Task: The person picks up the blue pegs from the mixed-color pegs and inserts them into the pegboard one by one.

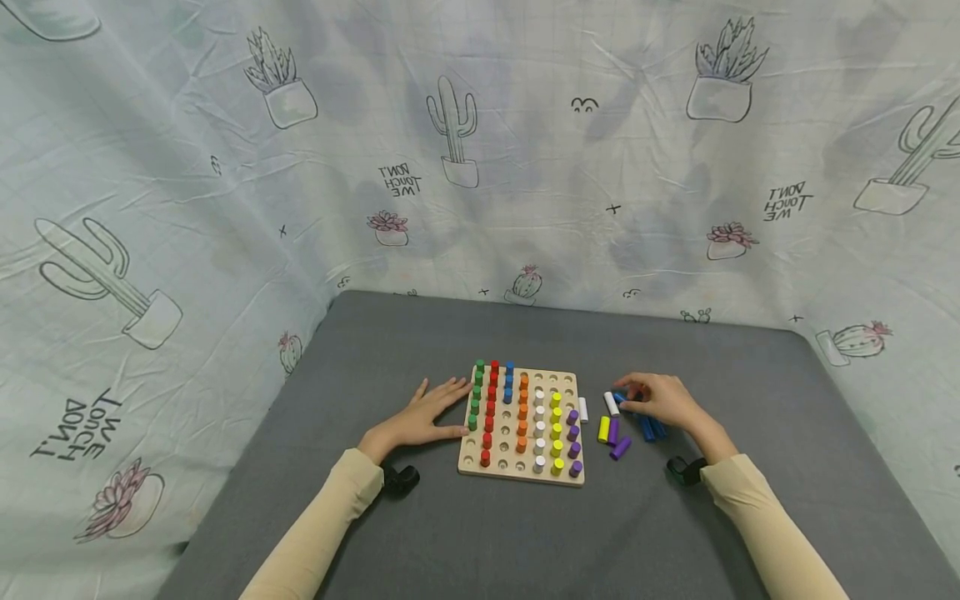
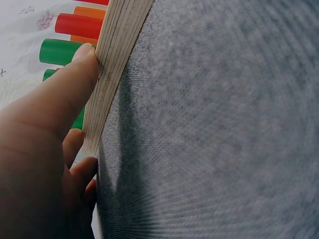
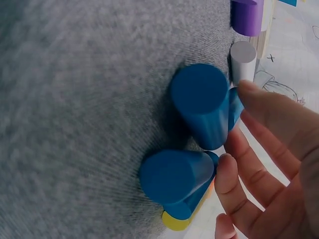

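A wooden pegboard [image 1: 517,477] lies on the table with upright colored pegs in its holes, in rows of green, red, blue, orange, white, yellow and purple. My left hand [image 1: 422,418] rests at its left edge, fingers spread; the thumb touches the wood beside a green peg [image 2: 60,51]. To the right of the board, my right hand [image 1: 666,402] pinches a blue peg [image 3: 234,110] between thumb and fingers. Two larger-looking blue pegs [image 3: 199,92] lie close under that hand in the right wrist view. A loose white peg [image 1: 611,404] lies just left of its fingertips.
Loose yellow [image 1: 603,430] and purple pegs [image 1: 620,448] lie between the board and my right hand. Another white peg [image 1: 582,410] lies along the board's right edge. The grey tabletop [image 1: 480,542] ends at a printed cloth [image 1: 525,167] behind and at the sides.
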{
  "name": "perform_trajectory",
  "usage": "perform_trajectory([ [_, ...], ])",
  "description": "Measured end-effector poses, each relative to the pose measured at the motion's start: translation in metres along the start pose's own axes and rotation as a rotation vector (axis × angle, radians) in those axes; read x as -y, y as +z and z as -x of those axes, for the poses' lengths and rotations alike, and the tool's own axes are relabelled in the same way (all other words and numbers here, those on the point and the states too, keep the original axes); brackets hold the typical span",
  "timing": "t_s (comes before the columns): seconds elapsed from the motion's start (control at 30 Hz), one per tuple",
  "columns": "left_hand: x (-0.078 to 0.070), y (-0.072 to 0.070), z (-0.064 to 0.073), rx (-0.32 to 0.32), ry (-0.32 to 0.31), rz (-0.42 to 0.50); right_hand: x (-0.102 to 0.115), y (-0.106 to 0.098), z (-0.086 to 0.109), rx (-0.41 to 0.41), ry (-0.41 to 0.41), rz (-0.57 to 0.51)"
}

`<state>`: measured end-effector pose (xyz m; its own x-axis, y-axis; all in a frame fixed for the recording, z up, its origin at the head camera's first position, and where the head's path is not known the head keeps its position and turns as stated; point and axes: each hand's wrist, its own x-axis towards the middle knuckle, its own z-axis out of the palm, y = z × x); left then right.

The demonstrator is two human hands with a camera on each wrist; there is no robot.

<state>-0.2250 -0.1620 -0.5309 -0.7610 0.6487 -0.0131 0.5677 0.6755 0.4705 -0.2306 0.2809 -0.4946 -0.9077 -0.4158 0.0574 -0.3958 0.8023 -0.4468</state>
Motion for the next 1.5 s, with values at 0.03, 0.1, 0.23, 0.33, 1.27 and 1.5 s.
perform_trajectory([
  [0.03,0.000,0.000,0.000,0.002,0.000,-0.003,0.000,0.000,0.000,0.002,0.001,0.002],
  [0.1,0.000,0.000,0.000,0.004,0.000,-0.002,0.001,0.000,0.000,0.000,0.004,0.003],
  [0.23,0.000,-0.001,-0.001,0.008,-0.003,-0.001,0.002,-0.002,-0.001,0.001,0.003,0.010],
  [0.33,0.000,-0.001,-0.001,0.008,-0.004,-0.004,0.003,-0.002,-0.001,0.005,0.006,0.015],
  [1.27,-0.001,-0.001,0.000,0.001,0.014,0.001,0.011,-0.009,-0.003,-0.091,0.027,-0.102],
  [1.5,-0.003,-0.002,0.001,-0.005,0.020,-0.002,0.011,-0.009,-0.004,-0.120,0.017,-0.153],
])
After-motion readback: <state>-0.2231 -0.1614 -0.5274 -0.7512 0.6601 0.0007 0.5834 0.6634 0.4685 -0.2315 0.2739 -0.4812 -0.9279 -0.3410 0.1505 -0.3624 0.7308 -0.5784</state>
